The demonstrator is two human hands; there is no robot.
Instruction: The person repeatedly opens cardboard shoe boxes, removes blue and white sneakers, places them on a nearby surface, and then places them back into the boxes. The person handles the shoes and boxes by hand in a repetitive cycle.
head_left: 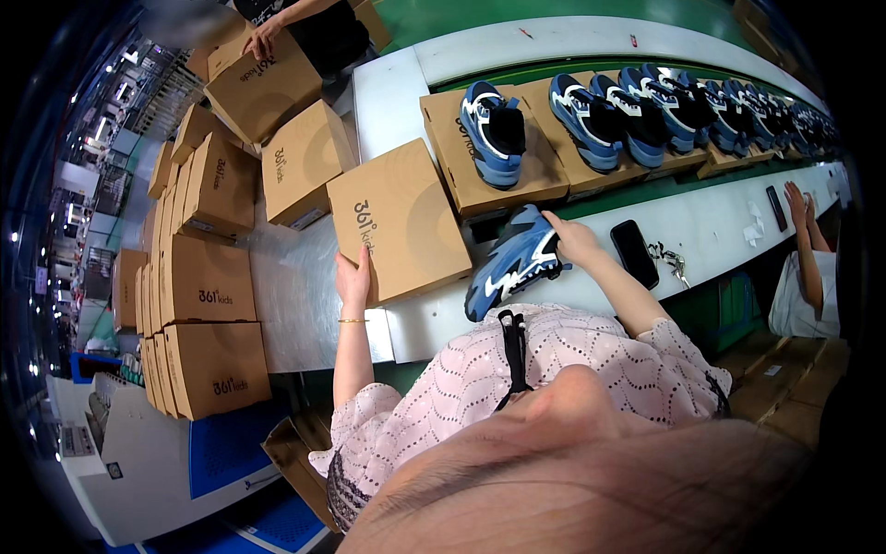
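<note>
In the head view, the right hand (577,242), toward three o'clock, grips the upper end of a blue-and-white shoe (513,263), which tilts just right of centre above the near edge of the white surface (425,334). The left hand (353,279), at nine o'clock, touches the lower left edge of a closed brown box (399,217) toward ten o'clock; whether its fingers clasp the box or only steady it, I cannot tell. The step in hand looks like managing box and shoe together, one per hand. More shoes (492,138) stand on boxes from one to two o'clock, and stacked boxes (208,282) fill nine o'clock. Judging from this, the next move calls for a firm right-hand hold, a steady box, and care to keep the shoe clear of the phone (635,254) at three o'clock.
</note>
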